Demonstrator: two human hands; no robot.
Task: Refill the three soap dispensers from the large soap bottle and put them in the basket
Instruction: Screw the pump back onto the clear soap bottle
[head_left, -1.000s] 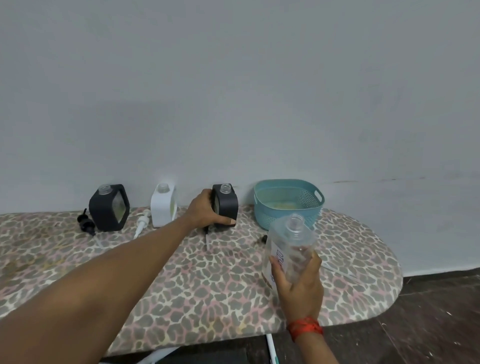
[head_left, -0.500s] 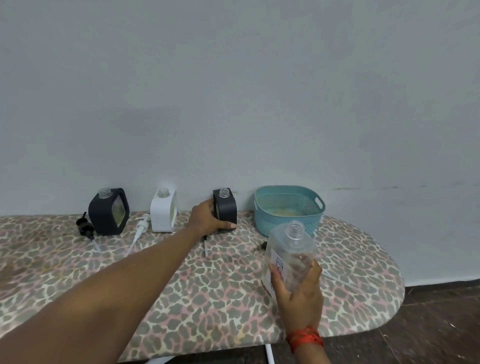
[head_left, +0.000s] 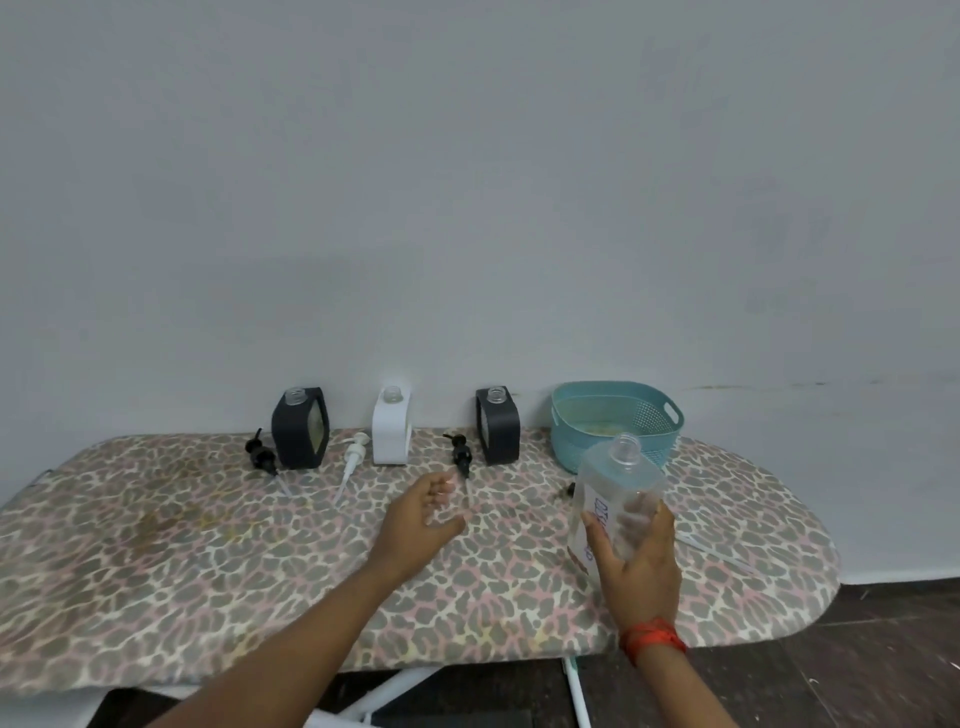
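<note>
Clear plastic, the large soap bottle (head_left: 615, 498) sits uncapped in the right hand (head_left: 641, 564)'s closed grip, while the left hand (head_left: 423, 519) hovers empty, fingers loosely spread — three capless dispensers (head_left: 497, 425) beyond it, teal basket (head_left: 615, 418) behind the bottle.

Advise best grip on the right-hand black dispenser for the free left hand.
Take the right black dispenser across its flat, narrow sides at mid-body, coming from the front-left, where the open left hand is. It stands upright against the wall, so the back is blocked, and the teal basket sits on its right. Keep fingers off the uncapped neck, probably the pour target, and clear of the black pump lying in front.
</note>
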